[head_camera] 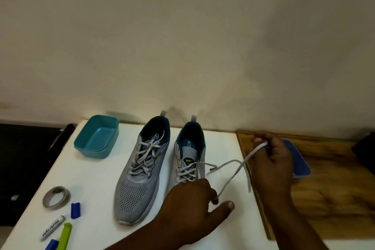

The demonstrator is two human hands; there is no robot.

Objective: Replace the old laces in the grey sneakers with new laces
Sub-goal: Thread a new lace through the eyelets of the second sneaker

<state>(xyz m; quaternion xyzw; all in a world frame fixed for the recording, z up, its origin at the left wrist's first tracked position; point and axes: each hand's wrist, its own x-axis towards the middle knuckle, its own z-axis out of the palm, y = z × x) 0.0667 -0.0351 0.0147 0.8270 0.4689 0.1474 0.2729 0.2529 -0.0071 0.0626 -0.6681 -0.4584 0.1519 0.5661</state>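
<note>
We see two sneakers side by side mid-table point(85, 168) — laced sneaker point(140, 170) left, part-unlaced sneaker point(189, 158) right. Tub point(97, 136) behind-left; tape roll point(56, 197) front-left w/ tube point(53, 225) before it. Wooden board point(328, 189) right of table.

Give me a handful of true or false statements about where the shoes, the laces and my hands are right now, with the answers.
1. The left sneaker is fully laced and tied. True.
2. The right hand pinches a lace pulled out to the side of the right sneaker. True.
3. The teal tub holds a coil of new laces. False: it looks empty.
4. The left hand rests on the tape roll. False: it rests over the right sneaker's toe.
5. Both sneakers point their toes toward the person. True.
</note>
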